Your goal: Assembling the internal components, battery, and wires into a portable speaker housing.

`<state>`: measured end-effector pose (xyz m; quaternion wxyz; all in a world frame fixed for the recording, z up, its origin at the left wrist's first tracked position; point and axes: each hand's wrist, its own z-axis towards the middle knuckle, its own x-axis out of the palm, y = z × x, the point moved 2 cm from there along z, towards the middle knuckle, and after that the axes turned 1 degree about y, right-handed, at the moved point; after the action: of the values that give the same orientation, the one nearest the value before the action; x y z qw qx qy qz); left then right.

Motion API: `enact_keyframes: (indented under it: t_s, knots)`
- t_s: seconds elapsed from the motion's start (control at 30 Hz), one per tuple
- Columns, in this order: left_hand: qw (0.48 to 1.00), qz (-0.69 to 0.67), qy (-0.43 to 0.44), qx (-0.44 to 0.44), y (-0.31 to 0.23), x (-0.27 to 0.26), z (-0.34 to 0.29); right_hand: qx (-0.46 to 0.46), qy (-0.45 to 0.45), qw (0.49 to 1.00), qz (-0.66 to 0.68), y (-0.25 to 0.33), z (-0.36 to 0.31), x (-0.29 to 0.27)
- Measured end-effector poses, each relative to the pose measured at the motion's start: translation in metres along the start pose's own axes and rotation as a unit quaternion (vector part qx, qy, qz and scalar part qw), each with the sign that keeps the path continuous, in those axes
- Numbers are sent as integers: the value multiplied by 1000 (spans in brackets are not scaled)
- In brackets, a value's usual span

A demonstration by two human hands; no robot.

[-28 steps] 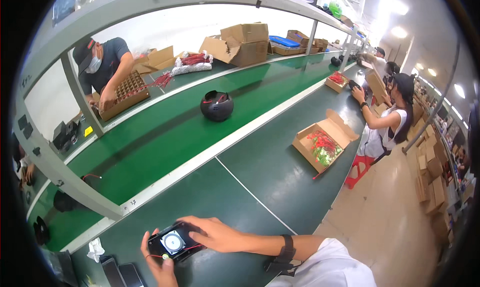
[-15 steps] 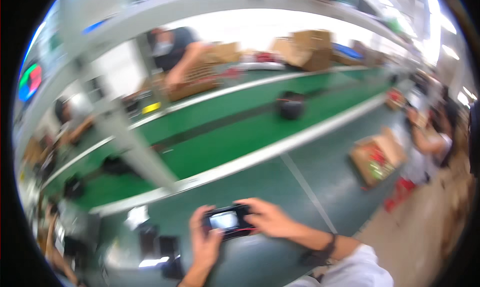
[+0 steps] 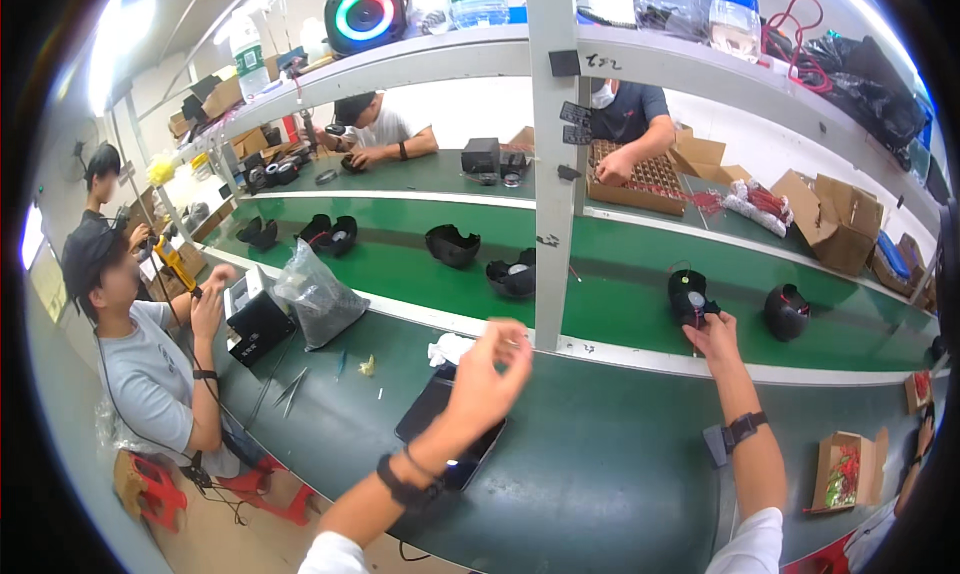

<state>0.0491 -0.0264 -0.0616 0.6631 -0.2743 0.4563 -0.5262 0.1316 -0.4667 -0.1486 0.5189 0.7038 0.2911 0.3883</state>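
My right hand (image 3: 716,336) reaches over the green conveyor belt (image 3: 620,319) and grips the lower edge of a black rounded plastic shell (image 3: 683,296). A pale round part and thin wires show inside that shell. My left hand (image 3: 488,376) is raised above the near worktop, close to the upright post, with its fingers curled together. Whatever may be between those fingertips is too small to make out. Beneath my left wrist lies a flat black panel (image 3: 424,408), partly hidden by the forearm. A crumpled white cloth or bag (image 3: 450,349) sits behind it.
More black shells (image 3: 787,312) stand along the belt. A grey post (image 3: 552,174) rises between my hands to a shelf. Left on the worktop are a plastic bag (image 3: 318,294), a black-and-white box (image 3: 258,319) and tweezers (image 3: 291,392). Right is an open carton (image 3: 842,472). Co-workers sit around.
The small black device with a screen has left my hands. My hands have moved apart, the right one out to a shell on the belt. The view has swung left.
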Motion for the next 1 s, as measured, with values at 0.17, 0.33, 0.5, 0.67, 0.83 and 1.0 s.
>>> enact_keyframes:
  t_s: [0.17,0.33,0.5,0.67,0.83,1.0]
  knots:
    - [989,122,-47,-64,122,-16,87,-14,16,996,-84,-9,-38,-9]
    - [988,144,-1,-49,187,-13,134,-148,77,962,-218,17,-186,-58]
    - [974,215,-52,-43,179,7,117,-202,-42,951,-230,69,-264,-162]
    - [980,131,-142,-43,126,-29,48,-257,-236,893,-284,107,-315,-257]
    - [978,171,-116,24,41,-92,-50,-320,-194,856,-355,106,-289,-285]
    - [970,107,210,-57,-31,-21,-97,-294,-271,813,-424,123,-255,-304]
